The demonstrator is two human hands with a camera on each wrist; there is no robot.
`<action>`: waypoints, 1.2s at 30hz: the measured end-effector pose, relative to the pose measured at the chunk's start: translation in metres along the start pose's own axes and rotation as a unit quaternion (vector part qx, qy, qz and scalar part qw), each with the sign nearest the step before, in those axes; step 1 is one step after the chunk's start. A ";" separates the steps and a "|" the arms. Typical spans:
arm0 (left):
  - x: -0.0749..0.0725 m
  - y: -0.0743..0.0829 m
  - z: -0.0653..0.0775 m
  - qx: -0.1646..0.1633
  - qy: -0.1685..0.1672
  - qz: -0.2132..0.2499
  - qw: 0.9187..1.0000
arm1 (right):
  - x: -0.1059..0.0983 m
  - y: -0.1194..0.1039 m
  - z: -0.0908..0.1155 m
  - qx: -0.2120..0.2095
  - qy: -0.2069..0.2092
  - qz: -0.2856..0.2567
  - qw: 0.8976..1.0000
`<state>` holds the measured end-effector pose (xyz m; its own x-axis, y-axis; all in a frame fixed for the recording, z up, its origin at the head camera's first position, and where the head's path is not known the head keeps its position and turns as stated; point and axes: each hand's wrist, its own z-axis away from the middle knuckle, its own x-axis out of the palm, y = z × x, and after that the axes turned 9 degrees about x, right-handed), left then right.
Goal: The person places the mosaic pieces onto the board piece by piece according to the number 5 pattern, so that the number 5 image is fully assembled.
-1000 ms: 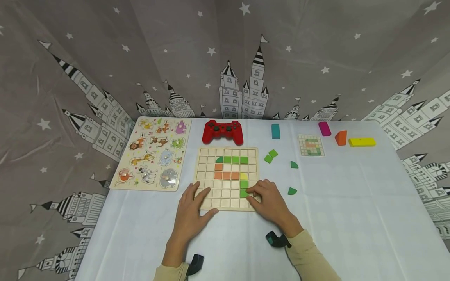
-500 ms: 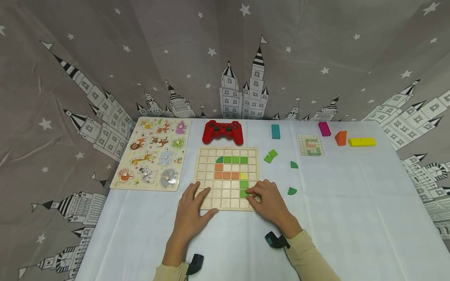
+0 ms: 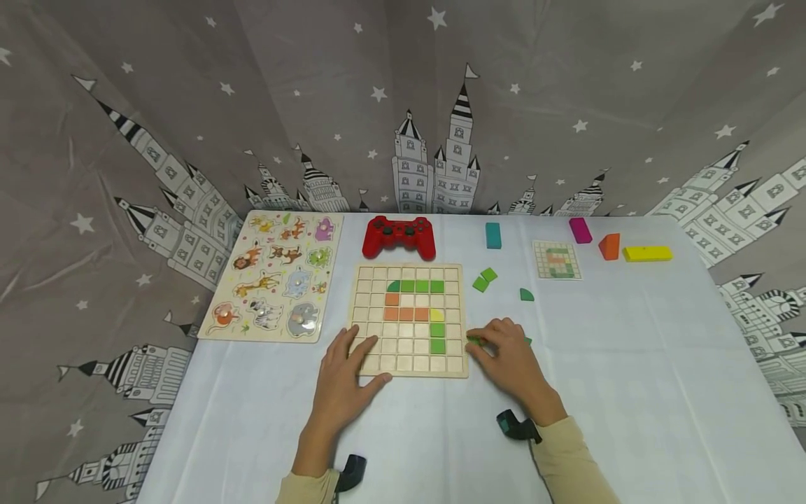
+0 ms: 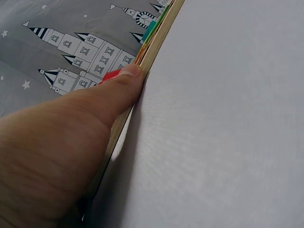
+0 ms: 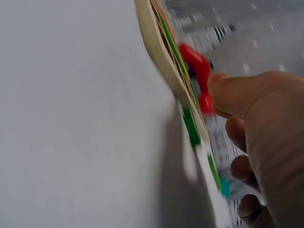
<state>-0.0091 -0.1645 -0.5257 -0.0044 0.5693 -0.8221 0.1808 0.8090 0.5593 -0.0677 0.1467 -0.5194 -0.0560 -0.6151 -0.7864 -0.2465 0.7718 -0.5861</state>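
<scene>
A wooden grid board (image 3: 368, 280) lies on the table, bearing green, orange and yellow tiles. Spread over its lower left corner, my left hand (image 3: 340, 388) rests with the thumb (image 4: 130, 71) at the near edge. My right hand (image 3: 506, 357) is just off the board's right side, fingers loosely bent. A green piece (image 3: 475, 341) shows between its thumb and forefinger from above. In the right wrist view a dark green piece (image 5: 191, 126) appears low beside the board, apart from the fingertips. Another green piece (image 3: 528, 341) is mostly hidden behind the right hand.
Two green square tiles (image 3: 481, 283) and a green quarter-circle (image 3: 527, 295) lie right of the board. Farther back are a pattern card (image 3: 557, 260), a red game controller (image 3: 399, 236), a teal block (image 3: 494, 236) and a yellow block (image 3: 648, 254). An animal puzzle (image 3: 271, 276) is at left.
My right hand has moved right, off the green tile at the board's lower right, uncovering that tile and the board's edge. The left hand has stayed in place.
</scene>
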 end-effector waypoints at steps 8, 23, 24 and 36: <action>0.001 -0.001 0.000 -0.004 0.005 0.004 1.000 | -0.035 0.055 0.007 0.073 0.032 -0.010 0.997; 0.000 -0.001 0.001 -0.009 -0.002 -0.002 1.000 | -0.049 0.078 0.012 0.079 -0.016 0.006 0.997; 0.000 -0.001 0.001 -0.009 -0.002 -0.003 1.000 | -0.049 0.077 0.012 0.075 -0.014 0.008 0.997; 0.000 0.001 0.001 -0.007 -0.002 0.003 1.000 | -0.038 0.064 0.012 0.068 -0.004 -0.017 0.998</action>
<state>-0.0082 -0.1637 -0.5256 0.0012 0.5733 -0.8194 0.1663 0.8078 0.5654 -0.0694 0.2215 -0.5296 -0.0413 -0.6405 -0.7668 -0.1151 0.7654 -0.6331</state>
